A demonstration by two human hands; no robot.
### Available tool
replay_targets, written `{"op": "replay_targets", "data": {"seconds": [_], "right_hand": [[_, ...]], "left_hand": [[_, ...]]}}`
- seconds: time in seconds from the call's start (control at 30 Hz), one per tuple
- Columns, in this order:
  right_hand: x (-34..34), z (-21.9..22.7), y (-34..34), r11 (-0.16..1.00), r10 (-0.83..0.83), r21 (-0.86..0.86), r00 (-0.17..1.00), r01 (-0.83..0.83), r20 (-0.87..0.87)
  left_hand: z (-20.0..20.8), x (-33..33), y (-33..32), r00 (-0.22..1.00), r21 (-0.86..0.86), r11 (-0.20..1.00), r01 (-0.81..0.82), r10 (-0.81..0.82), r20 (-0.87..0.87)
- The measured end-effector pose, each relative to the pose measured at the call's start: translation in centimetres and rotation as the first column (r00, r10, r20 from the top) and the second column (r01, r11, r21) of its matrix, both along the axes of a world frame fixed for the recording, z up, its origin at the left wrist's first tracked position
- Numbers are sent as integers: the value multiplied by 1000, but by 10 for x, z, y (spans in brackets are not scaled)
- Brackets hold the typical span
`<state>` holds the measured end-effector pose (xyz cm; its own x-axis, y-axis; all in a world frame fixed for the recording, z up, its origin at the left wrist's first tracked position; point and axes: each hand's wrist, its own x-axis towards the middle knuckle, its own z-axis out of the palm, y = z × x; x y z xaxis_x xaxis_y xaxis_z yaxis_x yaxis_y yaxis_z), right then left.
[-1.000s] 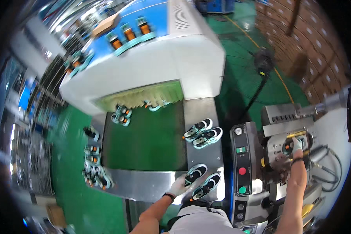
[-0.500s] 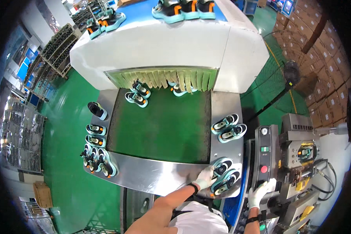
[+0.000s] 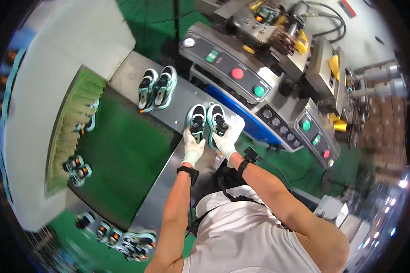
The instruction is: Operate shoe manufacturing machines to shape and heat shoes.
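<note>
Two black, white and teal sneakers stand side by side on the metal ledge in front of me. Around the heel of the left sneaker (image 3: 197, 117) closes my left hand (image 3: 194, 146), in a pale glove. My right hand (image 3: 228, 138), gloved too, grips the heel of the right sneaker (image 3: 217, 116), with the thumb at its opening. Both toes point away from me. A second pair of sneakers (image 3: 165, 87) sits farther off along the same metal ledge (image 3: 177, 105), apart from my hands.
Left of the ledge runs a green conveyor belt (image 3: 123, 150) into a tunnel with a strip curtain (image 3: 70, 132); sneakers rest near it. More sneakers (image 3: 134, 245) line the far ledge at lower left. A machine control panel (image 3: 225, 66) with buttons stands ahead to the right.
The view has swung right toward the machine. My right hand has left the machine's panel and taken hold of one sneaker of the near pair; my left hand is on the other.
</note>
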<state>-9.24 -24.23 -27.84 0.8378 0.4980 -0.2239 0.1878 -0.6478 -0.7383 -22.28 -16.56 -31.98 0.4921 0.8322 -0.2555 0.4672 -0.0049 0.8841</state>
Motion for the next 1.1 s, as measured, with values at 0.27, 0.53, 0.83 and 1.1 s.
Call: {"op": "replay_targets", "data": {"seconds": [0.27,0.53,0.83,1.1], "right_hand": [[24,61,-161,770,-343,269,731,579,-590],[-70,192,-405,-5,-698,352,249,936,-671],[-183,283,-665,-276,-923,656,-384,703,24],[-142,219,-870,-554,-726,279,-619,784,300]], "left_hand": [[59,67,-48,822,-190,803,565,-528,213],[200,127,-240,205,-292,85,953,-888,412],[299,184,-582,-428,151,-405,902,-788,443],[212,251,-883,-647,767,-281,577,-730,220]]}}
